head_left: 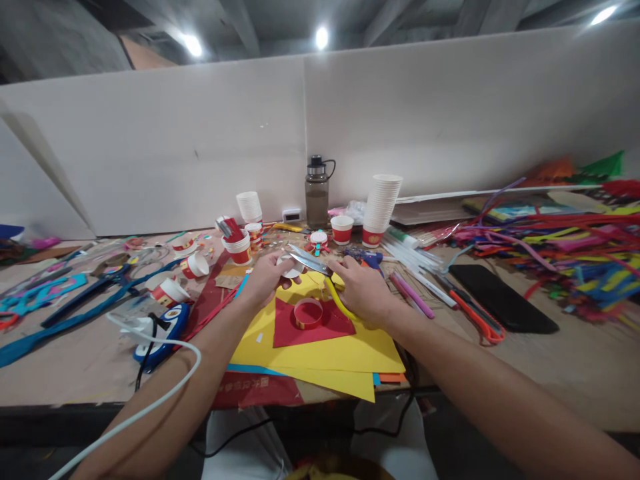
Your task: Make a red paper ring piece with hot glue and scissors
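While the left hand (269, 281) pinches a white paper piece (290, 269), the right hand (359, 287) curls around yellow-handled scissors (311, 262), their blades just beside the piece. Both are above yellow sheets (340, 358) at the bench's (565, 380) front edge; a red ring (308, 326) rests on red paper (284, 335) nearer that edge.

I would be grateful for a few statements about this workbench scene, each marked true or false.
1. The right hand holds the scissors. True.
2. The left hand holds a phone. False: it holds a small white piece.
3. The red ring rests on the red sheet. True.
4. The black phone lies to the left of the yellow paper. False: it lies to the right.
5. The bottle has tipped onto its side. False: it stands upright.
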Demonstrator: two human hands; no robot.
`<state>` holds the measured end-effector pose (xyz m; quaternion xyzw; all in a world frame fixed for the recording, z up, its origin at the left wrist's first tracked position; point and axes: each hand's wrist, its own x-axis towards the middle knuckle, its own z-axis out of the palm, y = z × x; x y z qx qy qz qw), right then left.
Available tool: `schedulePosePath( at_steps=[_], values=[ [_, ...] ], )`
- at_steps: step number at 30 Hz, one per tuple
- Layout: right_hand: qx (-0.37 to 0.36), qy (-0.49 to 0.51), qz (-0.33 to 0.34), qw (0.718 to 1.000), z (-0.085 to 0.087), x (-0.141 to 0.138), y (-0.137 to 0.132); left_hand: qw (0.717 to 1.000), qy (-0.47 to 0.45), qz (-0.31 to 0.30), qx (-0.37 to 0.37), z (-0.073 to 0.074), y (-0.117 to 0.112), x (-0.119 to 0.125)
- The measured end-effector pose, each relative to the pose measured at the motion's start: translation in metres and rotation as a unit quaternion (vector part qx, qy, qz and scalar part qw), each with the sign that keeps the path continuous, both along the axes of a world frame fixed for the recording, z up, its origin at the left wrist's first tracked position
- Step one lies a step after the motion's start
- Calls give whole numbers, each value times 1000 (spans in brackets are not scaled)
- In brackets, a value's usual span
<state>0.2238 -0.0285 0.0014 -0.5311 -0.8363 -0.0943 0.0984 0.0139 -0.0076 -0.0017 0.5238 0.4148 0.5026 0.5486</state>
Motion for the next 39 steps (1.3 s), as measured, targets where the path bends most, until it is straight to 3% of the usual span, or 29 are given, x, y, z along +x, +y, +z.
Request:
schedulePosePath(
  at_steps=[16, 22, 32, 39],
  values=[
    [-7, 27, 34, 999, -3, 4, 2, 1000, 7, 2, -11, 4, 0, -5],
    [0, 22, 19, 1000, -1, 3, 1, 999, -5, 35, 2, 4, 1, -5],
    [15, -1, 16, 1000, -1, 2, 0, 1000, 12, 6, -27, 3, -1, -2],
    [0, -3, 12, 1000, -2, 2, 0, 999, 26, 19, -29, 3, 0, -5]
  ],
)
